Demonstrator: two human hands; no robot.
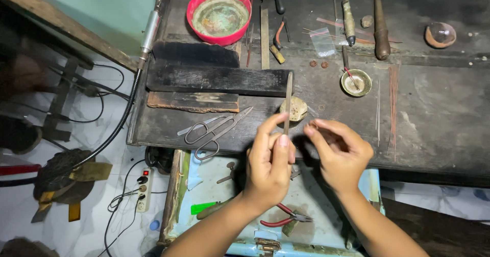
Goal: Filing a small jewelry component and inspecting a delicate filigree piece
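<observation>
My left hand (269, 161) grips a thin metal file (288, 100) that points up and away over the dark wooden bench (434, 129). My right hand (341, 152) pinches something tiny between thumb and fingertips right beside the file; I cannot make out what it is. Just beyond both hands, a small round tan dish (297, 109) rests on the bench. Metal shears (217, 129) lie to the left of my left hand.
A red bowl (219, 13) stands at the back, with tools with wooden handles (380, 25) and a small brass dish (356, 82) to its right. Charred blocks (217, 78) lie mid-left. Red-handled pliers (283, 217) sit in the open drawer below. A flex-shaft handpiece (149, 32) hangs at the bench's left edge.
</observation>
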